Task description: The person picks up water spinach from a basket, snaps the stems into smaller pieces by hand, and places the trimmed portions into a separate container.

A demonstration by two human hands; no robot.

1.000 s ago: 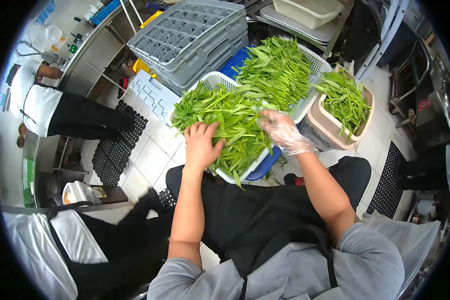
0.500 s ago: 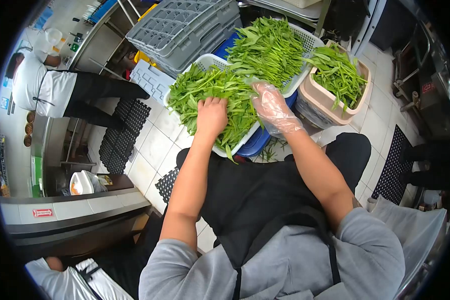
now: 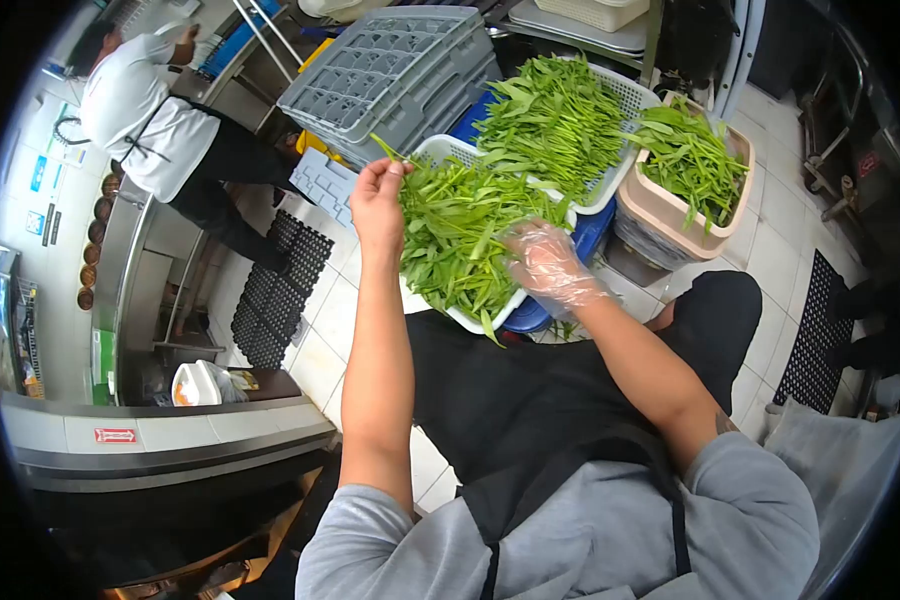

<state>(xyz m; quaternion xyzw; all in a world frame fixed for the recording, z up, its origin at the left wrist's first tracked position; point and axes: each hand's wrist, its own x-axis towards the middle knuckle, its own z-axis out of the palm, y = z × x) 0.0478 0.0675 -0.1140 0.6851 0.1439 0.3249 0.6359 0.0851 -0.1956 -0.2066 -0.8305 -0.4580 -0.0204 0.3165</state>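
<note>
My bare left hand is raised at the left edge of the near white basket, its fingertips pinched on a thin green stem. Leafy water spinach fills this basket in a loose heap. My right hand, in a clear plastic glove, lies at the heap's right side with its fingers curled into the greens; the fingertips are partly hidden. Behind, a second white basket holds water spinach laid with the stems side by side.
A beige bin with more greens stands at the right. Grey dish racks are stacked behind the near basket. Blue crates show below the baskets. A co-worker stands at the left near a black floor mat.
My left hand has lifted off the heap to the left with a stem in its fingers. My right hand has lowered onto the greens. The view has shifted, and the co-worker's arm is higher.
</note>
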